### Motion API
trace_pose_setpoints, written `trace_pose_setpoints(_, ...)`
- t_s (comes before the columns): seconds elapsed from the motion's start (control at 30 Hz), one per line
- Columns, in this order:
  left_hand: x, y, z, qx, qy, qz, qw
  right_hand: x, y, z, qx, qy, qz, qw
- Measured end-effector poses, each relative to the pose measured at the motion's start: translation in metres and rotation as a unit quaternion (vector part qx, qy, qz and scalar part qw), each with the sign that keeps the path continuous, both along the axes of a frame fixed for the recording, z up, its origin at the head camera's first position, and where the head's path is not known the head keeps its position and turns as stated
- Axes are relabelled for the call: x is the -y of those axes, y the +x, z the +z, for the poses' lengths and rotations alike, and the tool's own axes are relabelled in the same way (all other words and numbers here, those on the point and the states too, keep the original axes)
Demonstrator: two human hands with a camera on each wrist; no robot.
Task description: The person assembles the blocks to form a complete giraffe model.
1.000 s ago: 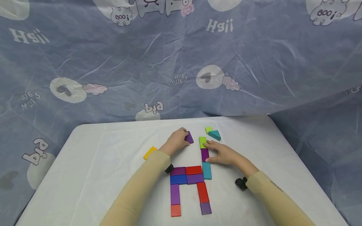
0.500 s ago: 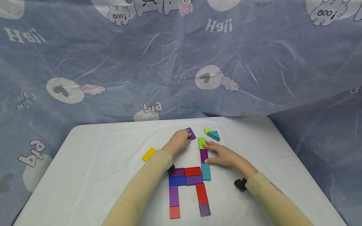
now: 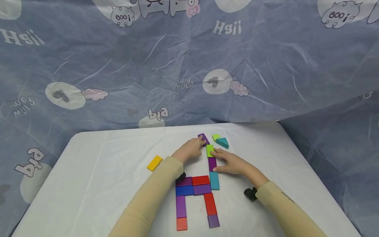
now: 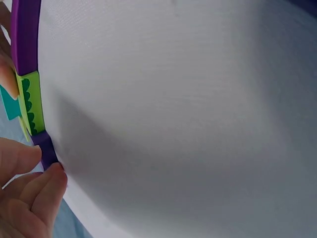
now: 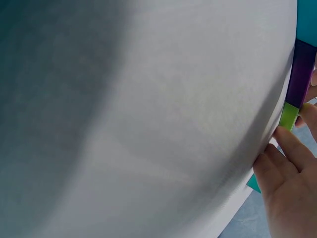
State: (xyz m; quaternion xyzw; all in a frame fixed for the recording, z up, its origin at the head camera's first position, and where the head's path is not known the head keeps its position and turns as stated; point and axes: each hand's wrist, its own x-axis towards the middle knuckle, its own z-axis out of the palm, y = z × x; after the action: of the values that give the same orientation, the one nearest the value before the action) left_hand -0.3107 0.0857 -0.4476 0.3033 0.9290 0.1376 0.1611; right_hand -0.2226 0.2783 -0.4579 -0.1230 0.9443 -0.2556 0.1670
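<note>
My left hand pinches a purple block beside the far end of a column of flat blocks. In the left wrist view, thumb and fingers lie on both sides of the purple block, its end right at a lime green block with a dark scalloped print. My right hand rests along the column's right side, fingers spread. Its fingertips touch the lime green block, and the thumb sits by the dark purple block below. A teal block forms the column's near end.
Red, blue and purple blocks make a two-row body, with two legs of blocks toward me. Beyond the column lie a teal triangle and a small green block. A yellow block lies left on the white table.
My left hand has moved right with the purple block, bringing it from apart to the far end of the green block. The right hand has stayed on the column.
</note>
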Motion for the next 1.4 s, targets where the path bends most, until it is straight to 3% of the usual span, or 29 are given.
trace_pose_setpoints(0.4, -0.011, 0.006, 0.002, 0.018, -0.004, -0.017, 0.9997, -0.003, 0.000, 0.001, -0.002, -0.010, 0.008, 0.9999)
trace_pose_setpoints(0.9, -0.006, 0.009, 0.003, 0.011, 0.012, -0.027, 0.9995, -0.002, 0.000, 0.001, -0.005, -0.006, 0.011, 0.9999)
trace_pose_setpoints(1.2, 0.025, 0.019, 0.011, 0.012, 0.047, -0.033, 0.9983, -0.001, -0.001, 0.000, -0.001, 0.005, 0.014, 0.9999)
trace_pose_setpoints(1.4, 0.057, 0.039, 0.023, 0.003, 0.065, -0.036, 0.9972, -0.002, -0.002, -0.001, -0.004, 0.005, 0.014, 0.9999)
